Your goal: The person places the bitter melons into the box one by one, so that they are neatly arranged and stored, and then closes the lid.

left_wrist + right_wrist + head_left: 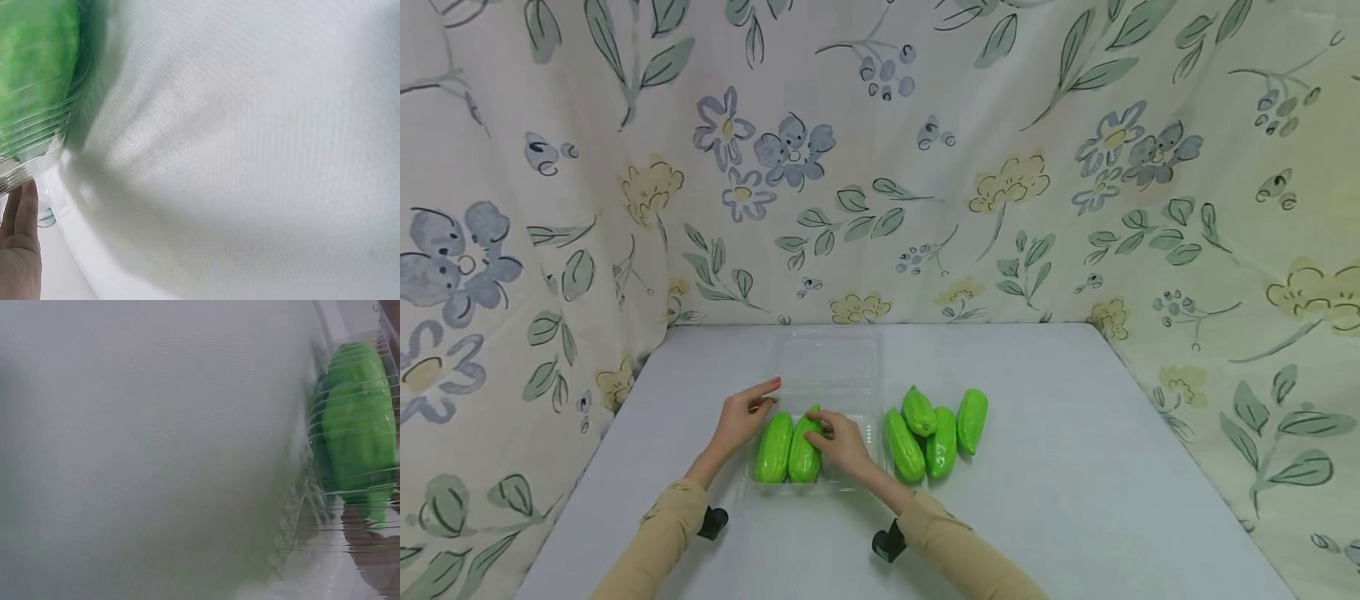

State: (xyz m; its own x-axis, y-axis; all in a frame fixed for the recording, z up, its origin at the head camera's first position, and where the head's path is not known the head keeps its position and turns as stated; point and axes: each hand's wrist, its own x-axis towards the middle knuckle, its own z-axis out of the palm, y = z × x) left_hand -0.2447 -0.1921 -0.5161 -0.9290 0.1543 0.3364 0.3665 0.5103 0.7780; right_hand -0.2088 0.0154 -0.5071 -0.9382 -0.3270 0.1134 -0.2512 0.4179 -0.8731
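Observation:
A clear plastic clamshell box (853,486) stands with its lid (827,358) folded back. Inside, a glossy green gourd (774,450) lies along the left side, and a second green gourd (804,457) lies close beside it. My right hand (842,446) holds the second gourd near its pointed upper end, thumb and fingers on it. At the box's far left corner is my left hand (741,417). In the left wrist view, its straight fingers (26,212) touch the ribbed wall. The right wrist view shows green gourds (359,425) through the clear wall.
Right of the box lie several loose green gourds: one (918,412) rests on two others, and another (972,421) lies apart at the right. The white table (1075,467) ends at a floral curtain (880,167) behind.

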